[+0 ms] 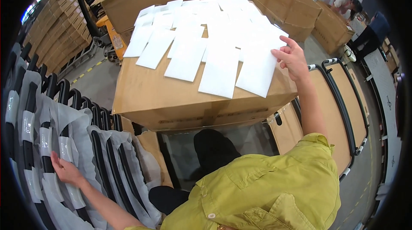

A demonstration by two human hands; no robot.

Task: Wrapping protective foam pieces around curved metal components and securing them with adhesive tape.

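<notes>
On a large cardboard box [146, 85] in front of me lie several white foam sheets [221, 73], overlapping in rough rows. My right hand [292, 60] is at the right end of these sheets. Its thumb and forefinger are apart, by the edge of the nearest right sheet; whether they touch it is hard to tell. To my left stands a row of black metal tube frames [99, 152], with thin white wrapping between them and white sleeves on some tubes. My left hand [66, 172] is against a sleeved tube [46, 142], fingers stretched out, not wrapped round it.
Brown panels with black tube frames [330, 114] stand at my right. Open cardboard boxes [285, 4] are behind the sheets. A yellow pallet truck [112, 39] and stacked cartons [58, 28] are at the far left. Two people [371, 34] are at the far right.
</notes>
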